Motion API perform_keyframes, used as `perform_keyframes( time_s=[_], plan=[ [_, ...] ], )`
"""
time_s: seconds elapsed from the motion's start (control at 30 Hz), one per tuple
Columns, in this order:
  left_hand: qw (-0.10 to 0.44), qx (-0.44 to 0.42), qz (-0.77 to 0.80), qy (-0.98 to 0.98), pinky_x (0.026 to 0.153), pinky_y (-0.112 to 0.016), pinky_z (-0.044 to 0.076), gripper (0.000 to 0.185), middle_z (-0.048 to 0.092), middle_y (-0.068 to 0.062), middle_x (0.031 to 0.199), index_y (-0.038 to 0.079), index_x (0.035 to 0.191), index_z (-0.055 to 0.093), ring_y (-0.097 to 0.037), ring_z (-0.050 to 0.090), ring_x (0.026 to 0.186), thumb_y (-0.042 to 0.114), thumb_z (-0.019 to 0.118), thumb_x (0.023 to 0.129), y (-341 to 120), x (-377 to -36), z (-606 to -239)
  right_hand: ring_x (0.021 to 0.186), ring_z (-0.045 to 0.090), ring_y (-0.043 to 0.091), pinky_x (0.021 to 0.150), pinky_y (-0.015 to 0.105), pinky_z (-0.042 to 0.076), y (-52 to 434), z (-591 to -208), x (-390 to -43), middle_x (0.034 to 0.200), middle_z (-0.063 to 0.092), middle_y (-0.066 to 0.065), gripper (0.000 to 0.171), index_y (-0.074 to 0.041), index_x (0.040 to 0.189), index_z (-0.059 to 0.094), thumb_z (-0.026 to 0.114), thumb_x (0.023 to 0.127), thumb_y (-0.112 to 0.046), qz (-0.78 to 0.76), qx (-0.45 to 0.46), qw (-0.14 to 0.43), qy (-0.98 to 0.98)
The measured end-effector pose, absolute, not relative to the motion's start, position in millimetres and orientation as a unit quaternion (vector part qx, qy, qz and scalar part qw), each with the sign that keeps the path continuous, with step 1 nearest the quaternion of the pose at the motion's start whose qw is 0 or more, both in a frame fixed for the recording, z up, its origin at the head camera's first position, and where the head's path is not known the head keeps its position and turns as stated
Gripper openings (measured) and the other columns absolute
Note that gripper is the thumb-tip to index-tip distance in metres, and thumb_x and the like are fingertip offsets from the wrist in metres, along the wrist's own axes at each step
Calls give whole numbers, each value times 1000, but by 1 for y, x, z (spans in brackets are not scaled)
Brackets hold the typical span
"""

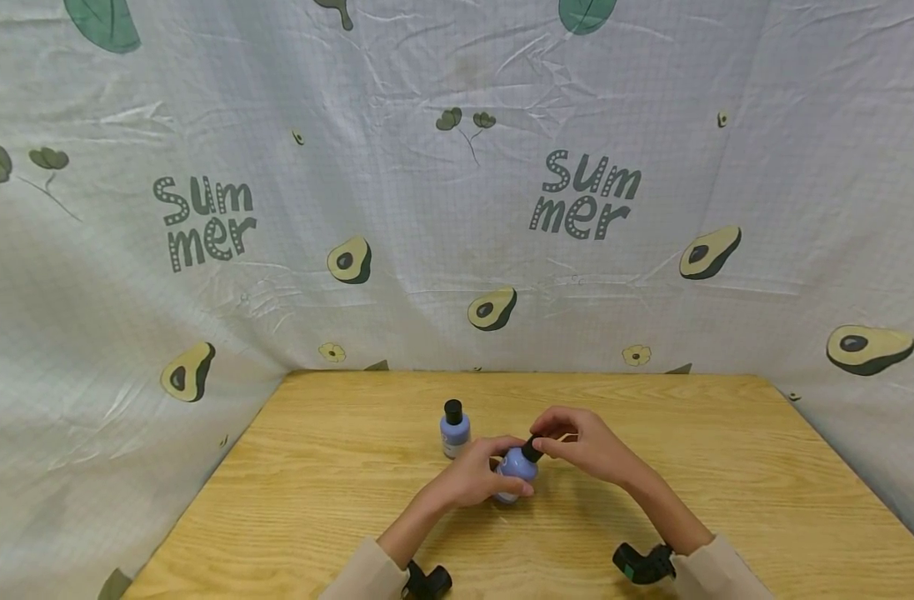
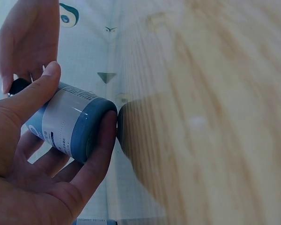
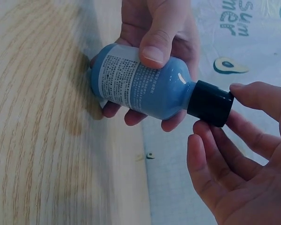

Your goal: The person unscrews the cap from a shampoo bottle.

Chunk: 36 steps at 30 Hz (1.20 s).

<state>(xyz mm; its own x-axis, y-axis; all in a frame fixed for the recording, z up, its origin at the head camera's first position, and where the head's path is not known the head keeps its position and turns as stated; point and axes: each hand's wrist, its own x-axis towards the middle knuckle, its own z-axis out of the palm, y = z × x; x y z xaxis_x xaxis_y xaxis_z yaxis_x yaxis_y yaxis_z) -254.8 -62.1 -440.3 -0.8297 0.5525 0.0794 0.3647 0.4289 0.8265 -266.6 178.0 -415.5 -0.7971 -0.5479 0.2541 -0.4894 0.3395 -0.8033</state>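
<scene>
My left hand grips a small periwinkle-blue bottle round its body, thumb on one side and fingers curled on the other. The bottle leans over, its black cap pointing up and right toward my right hand. Thumb and fingertips of that hand pinch the cap. The right wrist view shows a white label with dense print wrapped round the body, and the cap seated on the neck. In the left wrist view the bottle's base faces the wooden table, a fingertip against it.
A second matching blue bottle with a black cap stands upright just behind and left of my left hand. The wooden table ends at a hanging avocado-print sheet at the back and sides. Both wrists wear black camera mounts.
</scene>
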Motion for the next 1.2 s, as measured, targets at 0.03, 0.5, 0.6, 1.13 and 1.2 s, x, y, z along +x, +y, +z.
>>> perform_keyframes(
  time_s=[0.03,0.5,0.6,1.13,1.2],
  plan=[
    [103,272,459,840,102,-37,54,55,68,-3,138,16,142,63,-19,65,123,22,82,91,-62,-255,-440,98,66,13,83,26,57,178,-415,-267,111,70,14,19,-5,115,70,66,102,-18,-481,-319,32,816],
    [102,268,462,839,100,-37,55,55,68,-6,138,12,141,63,-21,65,123,22,82,90,-64,-254,-441,102,66,15,86,26,55,178,-416,-268,117,69,14,26,-5,122,67,65,103,-21,-480,-314,39,818],
    [105,268,464,838,100,-36,55,56,67,-7,139,11,142,62,-22,65,124,22,82,90,-63,-255,-441,98,67,15,84,27,56,179,-417,-269,114,70,14,24,-4,119,68,65,103,-22,-480,-309,38,820],
    [107,272,464,836,100,-37,54,52,68,-5,137,14,140,64,-19,65,122,21,81,91,-61,-255,-440,105,66,13,87,26,57,180,-418,-269,118,68,20,24,3,121,67,63,102,-10,-492,-343,48,799],
    [107,272,464,836,100,-37,55,52,68,-4,137,14,140,64,-20,65,122,21,81,91,-61,-255,-440,106,66,13,86,25,57,180,-417,-269,119,67,21,25,5,122,66,62,102,-9,-491,-346,47,798]
  ],
)
